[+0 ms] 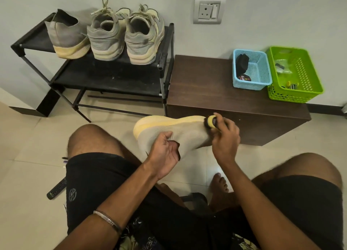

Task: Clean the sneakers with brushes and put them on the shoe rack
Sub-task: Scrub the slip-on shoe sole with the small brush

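A seated person's left hand grips the collar of a beige knit sneaker held sole-up above the tiled floor, while the right hand clasps a small round brush against its toe. 3 grey sneakers sit on the black shoe rack's top shelf beside a brown table.

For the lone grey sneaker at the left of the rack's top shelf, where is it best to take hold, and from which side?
Probably the heel collar of the grey sneaker, approached from the front. Its heel faces the person, the opening is on top, and its left side is clear, while another sneaker crowds its right.
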